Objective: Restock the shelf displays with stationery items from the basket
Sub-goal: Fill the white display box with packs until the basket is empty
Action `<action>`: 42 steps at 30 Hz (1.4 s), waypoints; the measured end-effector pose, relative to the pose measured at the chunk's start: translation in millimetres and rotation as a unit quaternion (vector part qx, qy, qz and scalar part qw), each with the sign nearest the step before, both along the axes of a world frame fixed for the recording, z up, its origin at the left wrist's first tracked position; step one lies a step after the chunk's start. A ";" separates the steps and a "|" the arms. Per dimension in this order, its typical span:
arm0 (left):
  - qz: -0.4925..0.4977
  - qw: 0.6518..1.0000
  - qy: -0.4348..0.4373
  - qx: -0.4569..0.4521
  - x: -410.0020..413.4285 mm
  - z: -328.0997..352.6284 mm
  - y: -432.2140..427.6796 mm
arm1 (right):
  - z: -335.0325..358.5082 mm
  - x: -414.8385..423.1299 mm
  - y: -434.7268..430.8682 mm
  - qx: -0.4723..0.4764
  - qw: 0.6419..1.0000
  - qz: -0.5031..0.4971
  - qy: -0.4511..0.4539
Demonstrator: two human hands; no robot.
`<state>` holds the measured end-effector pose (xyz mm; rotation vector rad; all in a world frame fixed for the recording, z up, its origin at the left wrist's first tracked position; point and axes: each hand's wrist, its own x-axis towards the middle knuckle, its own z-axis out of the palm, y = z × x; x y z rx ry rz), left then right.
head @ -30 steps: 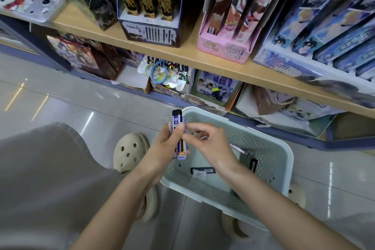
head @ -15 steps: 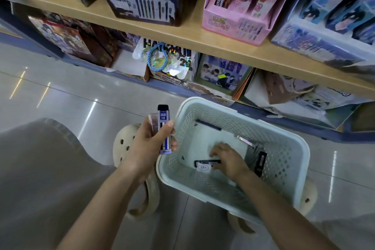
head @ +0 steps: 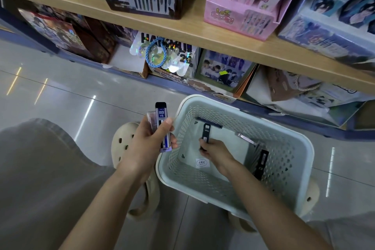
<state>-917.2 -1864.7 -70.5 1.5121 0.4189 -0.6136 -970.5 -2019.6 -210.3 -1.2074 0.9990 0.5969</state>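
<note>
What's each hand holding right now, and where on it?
Left hand grips HB lead cases around their middle; right hand pinches a black case by its lower end.

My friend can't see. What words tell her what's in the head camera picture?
The right hand pinches a black case inside a pale basket. The left hand holds slim cases, one marked HB, beside the basket, below a stocked wooden shelf.

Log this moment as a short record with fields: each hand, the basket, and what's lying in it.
Left hand: grips HB lead cases upright, outside the basket
Right hand: inside the basket, pinches a slim black case
Basket: pale, perforated, below the wooden shelf
Lying in basket: dark packet by the right wall, silver item, dark strip at far wall
</note>
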 end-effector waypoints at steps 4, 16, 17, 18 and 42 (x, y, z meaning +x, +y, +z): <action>0.034 0.999 0.025 0.028 0.1 -6.9 4.8 | 42.5 -2.0 22.7 -0.113 0.975 0.018 -0.190; 0.014 0.999 -0.035 0.025 2.9 6.4 3.2 | 98.2 3.0 46.9 -0.128 0.919 -0.002 -0.372; 0.011 0.999 -0.031 0.028 3.3 6.0 4.6 | 83.9 3.0 39.2 -0.174 0.921 0.001 -0.349; 0.004 0.999 -0.028 0.030 3.3 5.1 5.4 | 67.3 2.9 29.4 -0.225 0.921 0.006 -0.318; -0.002 0.999 0.016 0.039 -12.4 -3.3 -4.3 | 53.9 -10.8 4.6 -0.160 0.960 0.068 -0.218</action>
